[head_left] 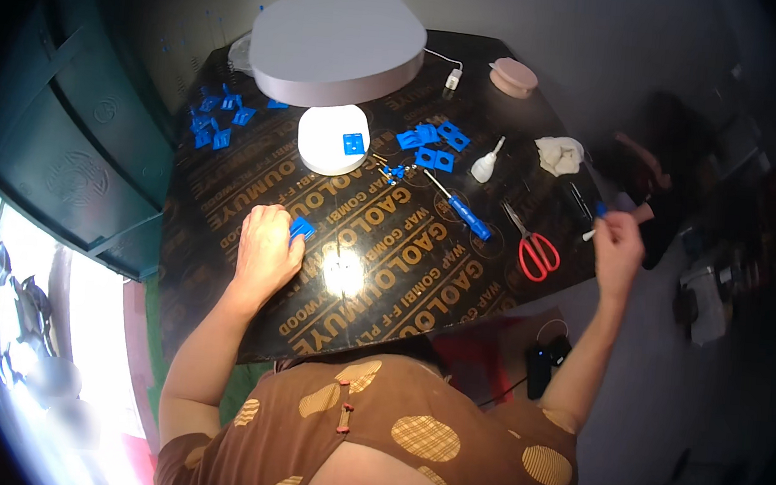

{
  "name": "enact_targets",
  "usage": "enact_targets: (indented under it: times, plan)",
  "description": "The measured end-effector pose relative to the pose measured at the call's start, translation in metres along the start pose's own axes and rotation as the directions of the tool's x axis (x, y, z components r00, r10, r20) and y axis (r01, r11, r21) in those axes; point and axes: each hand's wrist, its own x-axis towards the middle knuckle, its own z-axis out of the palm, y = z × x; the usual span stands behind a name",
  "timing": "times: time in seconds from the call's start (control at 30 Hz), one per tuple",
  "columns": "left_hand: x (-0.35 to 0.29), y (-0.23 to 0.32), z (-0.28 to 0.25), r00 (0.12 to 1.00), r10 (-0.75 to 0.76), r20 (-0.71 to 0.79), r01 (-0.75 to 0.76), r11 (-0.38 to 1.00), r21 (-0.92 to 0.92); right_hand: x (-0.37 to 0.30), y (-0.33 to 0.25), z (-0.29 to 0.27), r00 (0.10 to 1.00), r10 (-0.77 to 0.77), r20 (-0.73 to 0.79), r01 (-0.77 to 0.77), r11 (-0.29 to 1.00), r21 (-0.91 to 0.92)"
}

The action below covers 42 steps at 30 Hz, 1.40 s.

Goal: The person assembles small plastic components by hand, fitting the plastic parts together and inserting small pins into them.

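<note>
My left hand (265, 244) rests on the near left of the dark table, its fingers closed round a small flat blue plastic piece (302, 228). Beyond the table's right edge, my right hand (620, 247) is raised with fingers pinched. A small white-tipped thing (589, 235) sticks out from them; its kind is too small to make out. A bit of blue (601, 207) shows just above these fingertips. Ahead of my left hand, a square blue piece with holes (353, 143) sits on the lamp's round white base (308, 156).
Several blue pieces lie far left (221, 135) and centre (428, 138). Small screws and blue bits (394, 172), a blue-handled screwdriver (470, 214), red-handled scissors (540, 256), a white nozzle bottle (484, 167), white cloth (559, 156) and pink round container (514, 76) lie rightward. A wide lamp head (340, 43) overhangs the back.
</note>
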Motion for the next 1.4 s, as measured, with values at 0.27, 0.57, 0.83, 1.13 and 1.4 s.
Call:
enact_targets:
  times: [0.27, 0.57, 0.83, 1.13, 1.4]
  plan:
    - [0.001, -0.001, -0.003, 0.997, -0.057, 0.059, 0.057, 0.998, 0.0, -0.081, 0.235, -0.139, 0.772, 0.405, -0.49, -0.636, 0.496, -0.591]
    - [0.0, -0.001, -0.001, 0.999, -0.044, 0.029, 0.045, 0.999, -0.017, -0.129, 0.283, -0.142, 0.76, 0.519, -0.392, -0.599, 0.324, -0.732]
    - [-0.002, -0.004, -0.002, 0.997, -0.053, 0.057, 0.055, 0.998, -0.028, -0.121, 0.282, -0.141, 0.752, 0.609, -0.251, -0.516, 0.307, -0.8]
    - [-0.002, -0.006, 0.0, 1.0, -0.01, 0.002, 0.01, 1.0, -0.027, -0.111, 0.28, -0.131, 0.711, 0.7, -0.072, -0.391, 0.309, -0.867]
    - [0.0, -0.003, -0.002, 0.999, -0.028, 0.017, 0.029, 0.999, -0.033, -0.113, 0.276, -0.112, 0.625, 0.775, 0.09, -0.271, 0.324, -0.907]
